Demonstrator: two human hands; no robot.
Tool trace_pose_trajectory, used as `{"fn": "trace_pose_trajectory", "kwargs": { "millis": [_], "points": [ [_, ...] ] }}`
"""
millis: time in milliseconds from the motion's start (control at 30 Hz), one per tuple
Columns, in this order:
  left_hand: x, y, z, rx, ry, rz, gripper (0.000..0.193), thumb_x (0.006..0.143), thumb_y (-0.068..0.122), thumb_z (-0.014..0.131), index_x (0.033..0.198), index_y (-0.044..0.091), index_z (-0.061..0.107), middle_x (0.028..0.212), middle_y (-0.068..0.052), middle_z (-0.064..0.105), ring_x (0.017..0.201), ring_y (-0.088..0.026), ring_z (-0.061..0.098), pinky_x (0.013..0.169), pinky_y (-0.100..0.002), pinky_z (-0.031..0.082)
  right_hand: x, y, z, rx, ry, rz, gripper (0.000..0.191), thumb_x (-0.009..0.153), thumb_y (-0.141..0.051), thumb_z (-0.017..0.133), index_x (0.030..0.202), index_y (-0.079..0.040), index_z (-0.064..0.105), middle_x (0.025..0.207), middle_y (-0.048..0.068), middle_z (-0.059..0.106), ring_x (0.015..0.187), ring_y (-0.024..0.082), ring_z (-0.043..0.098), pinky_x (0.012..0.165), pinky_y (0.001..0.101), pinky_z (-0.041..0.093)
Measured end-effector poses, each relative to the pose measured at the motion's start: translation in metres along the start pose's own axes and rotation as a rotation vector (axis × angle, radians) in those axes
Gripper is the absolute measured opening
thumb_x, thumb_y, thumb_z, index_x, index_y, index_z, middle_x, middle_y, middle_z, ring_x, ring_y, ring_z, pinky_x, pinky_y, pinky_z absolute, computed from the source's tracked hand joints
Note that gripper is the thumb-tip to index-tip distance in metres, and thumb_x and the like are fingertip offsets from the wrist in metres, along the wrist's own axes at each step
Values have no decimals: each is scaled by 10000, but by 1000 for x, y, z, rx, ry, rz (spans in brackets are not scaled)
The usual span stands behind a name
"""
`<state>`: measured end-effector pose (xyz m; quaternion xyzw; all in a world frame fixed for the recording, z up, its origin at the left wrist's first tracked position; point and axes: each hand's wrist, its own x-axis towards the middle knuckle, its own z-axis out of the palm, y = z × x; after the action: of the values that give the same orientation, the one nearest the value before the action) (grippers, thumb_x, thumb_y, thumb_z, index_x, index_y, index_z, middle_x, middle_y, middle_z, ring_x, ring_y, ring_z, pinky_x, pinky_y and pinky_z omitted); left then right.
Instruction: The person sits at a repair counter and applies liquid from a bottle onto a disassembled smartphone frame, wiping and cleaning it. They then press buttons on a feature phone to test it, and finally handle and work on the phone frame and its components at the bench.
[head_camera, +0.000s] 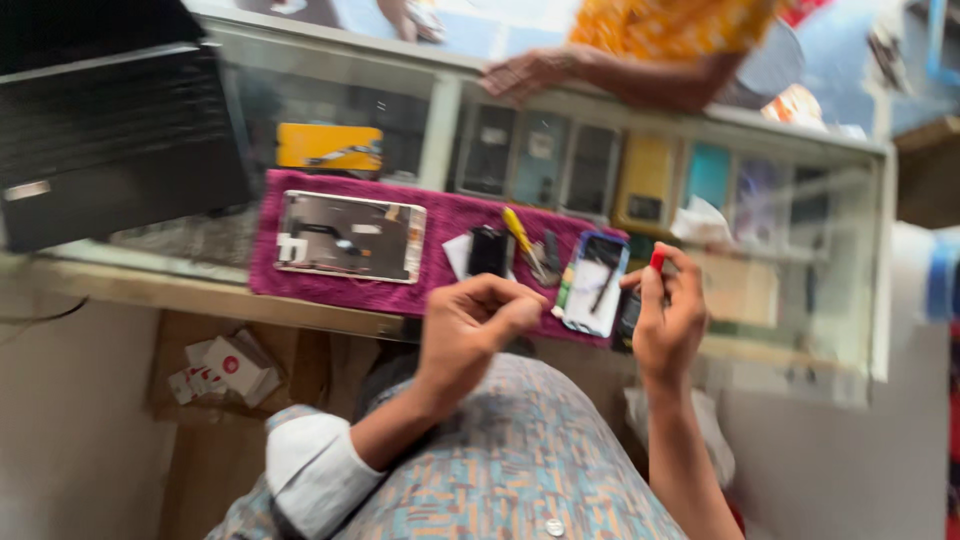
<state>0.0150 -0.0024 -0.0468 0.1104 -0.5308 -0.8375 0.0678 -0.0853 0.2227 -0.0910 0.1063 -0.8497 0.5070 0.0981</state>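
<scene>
My right hand (668, 320) pinches a small, light, slippery red-capped dark part (655, 262) by its edges, while my left hand (478, 325) curls clenched, seemingly empty.

Person wore a patterned shirt (520, 460): small blocks and dashes in light blue, orange-tan and grey. Round pale button (553, 526) sat low on the front. Left sleeve was rolled up above the elbow, showing a plain whitish cuff (312, 470). Both forearms bare below that. Left hand (478, 322) and right hand (668, 318) bare, no gloves; blur hid any rings or watch. Right sleeve out of view.
</scene>
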Motion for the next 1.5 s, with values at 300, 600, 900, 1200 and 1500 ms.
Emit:
{"fn": "trace_pose_trajectory", "kwargs": {
  "millis": [300,600,900,1200,1500],
  "points": [
    [0,-33,13,56,-5,-60,125,953,65,716,999,-45,753,900,-71,761,805,-94,693,745,-233,562,3,137,-83,-487,169,83,229,938,-50,733,1165,-38,711,1000,168,731,828,284,717,738,402,564],
    [-3,-62,53,195,-72,-180,132,919,95,759,978,-19,790,811,-21,751,728,-51,645,662,-216,531,34,176,-75,-596,84,68,302,913,-122,773,1207,-66,739,1024,184,677,888,368,665,814,459,533],
    [-10,-58,38,166,-41,-150,114,889,81,768,960,-7,785,841,-6,768,756,-42,680,701,-207,558,21,134,-51,-400,73,-72,178,979,-111,755,1149,-63,736,989,85,723,859,201,686,828,360,554],
    [19,-2,-25,333,-104,0,100,871,66,778,935,-10,793,842,-42,789,769,-61,720,713,-221,582,-28,-20,52,954,-313,366,235,1011,-218,710,1066,0,646,968,130,729,899,170,701,832,296,576],
    [50,14,-94,220,-252,-125,109,877,75,767,927,-19,791,800,-51,788,737,-66,722,679,-224,582,-64,-78,119,846,-172,438,251,924,-103,759,1097,42,651,1136,147,701,1023,200,682,956,355,542]
  ]
}}
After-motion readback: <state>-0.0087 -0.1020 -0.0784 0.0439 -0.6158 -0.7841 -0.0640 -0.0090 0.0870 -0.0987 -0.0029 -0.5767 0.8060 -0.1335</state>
